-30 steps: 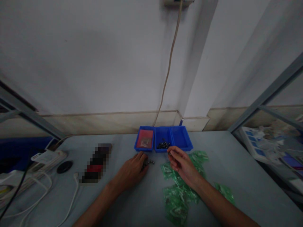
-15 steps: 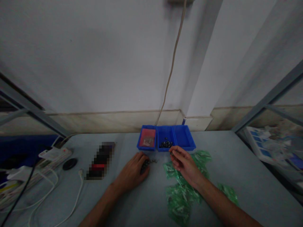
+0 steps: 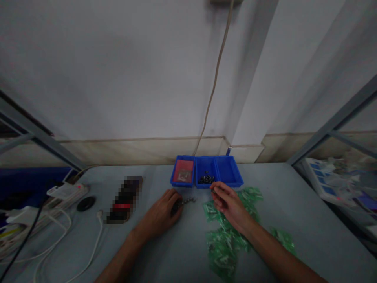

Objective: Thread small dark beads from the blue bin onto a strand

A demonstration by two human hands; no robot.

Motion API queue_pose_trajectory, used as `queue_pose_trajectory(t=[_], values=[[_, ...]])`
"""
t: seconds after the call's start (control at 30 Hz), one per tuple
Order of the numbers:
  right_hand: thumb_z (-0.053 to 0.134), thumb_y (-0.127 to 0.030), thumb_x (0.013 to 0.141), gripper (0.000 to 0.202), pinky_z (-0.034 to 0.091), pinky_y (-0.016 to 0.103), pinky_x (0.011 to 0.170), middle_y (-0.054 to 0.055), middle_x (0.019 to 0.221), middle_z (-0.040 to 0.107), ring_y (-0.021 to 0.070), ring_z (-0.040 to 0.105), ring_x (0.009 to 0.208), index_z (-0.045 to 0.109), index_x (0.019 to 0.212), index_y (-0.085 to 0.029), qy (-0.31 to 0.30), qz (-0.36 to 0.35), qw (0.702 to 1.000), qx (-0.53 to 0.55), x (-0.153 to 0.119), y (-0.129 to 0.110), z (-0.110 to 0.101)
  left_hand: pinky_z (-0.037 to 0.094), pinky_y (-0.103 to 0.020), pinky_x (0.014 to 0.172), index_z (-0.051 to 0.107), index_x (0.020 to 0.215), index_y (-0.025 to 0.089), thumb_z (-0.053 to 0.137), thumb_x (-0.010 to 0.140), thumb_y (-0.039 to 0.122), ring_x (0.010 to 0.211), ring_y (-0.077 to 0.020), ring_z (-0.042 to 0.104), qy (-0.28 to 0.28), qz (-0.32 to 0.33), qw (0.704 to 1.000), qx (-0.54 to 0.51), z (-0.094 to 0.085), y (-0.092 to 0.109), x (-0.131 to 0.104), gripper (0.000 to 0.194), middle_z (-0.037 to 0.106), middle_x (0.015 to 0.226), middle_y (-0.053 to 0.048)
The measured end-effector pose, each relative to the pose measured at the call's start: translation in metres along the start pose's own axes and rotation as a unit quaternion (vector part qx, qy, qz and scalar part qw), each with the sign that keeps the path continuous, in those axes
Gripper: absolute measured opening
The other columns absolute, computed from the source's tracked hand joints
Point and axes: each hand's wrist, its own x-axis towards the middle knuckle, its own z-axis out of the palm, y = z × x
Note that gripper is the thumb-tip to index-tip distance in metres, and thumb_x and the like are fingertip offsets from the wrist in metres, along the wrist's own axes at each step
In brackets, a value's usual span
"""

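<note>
On the table to the left of centre, my left hand (image 3: 166,212) is curled over a cluster of small dark metal parts, mostly hidden by the fingers. A short row of small shiny metal parts (image 3: 188,201) trails out to the right of its fingertips. My right hand (image 3: 228,200) hovers by the front edge of the middle blue tray (image 3: 206,162), thumb and fingers pinched on a small metal part (image 3: 212,190) too small to name exactly. Small dark metal parts (image 3: 206,179) lie in that tray's front. Beneath the right hand and forearm are green plastic bags (image 3: 222,251) with small pieces inside.
A left blue tray (image 3: 172,179) holds a pink sheet (image 3: 184,167) and a small clear bag. At its right stands another blue tray (image 3: 228,171). A blurred-out object (image 3: 125,200), a black ring (image 3: 86,203), white cables and a power strip (image 3: 75,192) lie left.
My left hand has shifted slightly left, so more of the row of metal parts shows beside its fingertips. The right hand keeps its pinch in nearly the same place.
</note>
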Motion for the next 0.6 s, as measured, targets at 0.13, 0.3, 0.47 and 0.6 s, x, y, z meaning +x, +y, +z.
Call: queue_pose_trajectory(t=[0.13, 0.3, 0.47, 0.6], values=[[0.092, -0.045, 0.080, 0.033, 0.023, 0.020, 0.045, -0.003, 0.069, 0.056, 0.0063, 0.036, 0.050, 0.076, 0.095, -0.021, 0.007, 0.003, 1.000, -0.003, 0.000, 0.000, 0.000, 0.058, -0.041, 0.095, 0.063, 0.109, 0.023, 0.057, 0.107, 0.035, 0.105, -0.0250, 0.066, -0.001, -0.006, 1.000, 0.000, 0.002, -0.004, 0.001, 0.013, 0.066, 0.114, -0.007], [0.091, -0.044, 0.082, 0.031, 0.023, 0.020, 0.045, -0.003, 0.068, 0.056, 0.0065, 0.036, 0.050, 0.076, 0.096, -0.021, 0.000, 0.001, 1.000, -0.002, 0.001, -0.001, -0.001, 0.058, -0.043, 0.096, 0.063, 0.113, 0.024, 0.070, 0.099, 0.040, 0.110, -0.0277, 0.066, -0.010, -0.023, 0.999, 0.021, -0.004, 0.000, -0.002, 0.022, 0.066, 0.121, -0.008], [0.091, -0.043, 0.082, 0.031, 0.025, 0.021, 0.046, -0.003, 0.071, 0.058, 0.0064, 0.037, 0.051, 0.076, 0.097, -0.021, 0.002, 0.002, 1.000, 0.001, 0.000, -0.002, 0.000, 0.057, -0.041, 0.096, 0.065, 0.115, 0.025, 0.059, 0.103, 0.031, 0.108, -0.0260, 0.066, -0.014, -0.006, 0.999, 0.030, -0.008, -0.002, -0.005, 0.014, 0.067, 0.117, -0.007], [0.091, -0.043, 0.081, 0.031, 0.024, 0.021, 0.045, -0.003, 0.069, 0.057, 0.0060, 0.037, 0.050, 0.076, 0.095, -0.020, 0.000, 0.003, 1.000, 0.002, 0.000, -0.002, 0.001, 0.058, -0.039, 0.090, 0.065, 0.108, 0.025, 0.060, 0.105, 0.045, 0.102, -0.0257, 0.066, -0.014, -0.013, 0.999, 0.036, -0.004, -0.010, -0.005, 0.022, 0.067, 0.112, -0.006]])
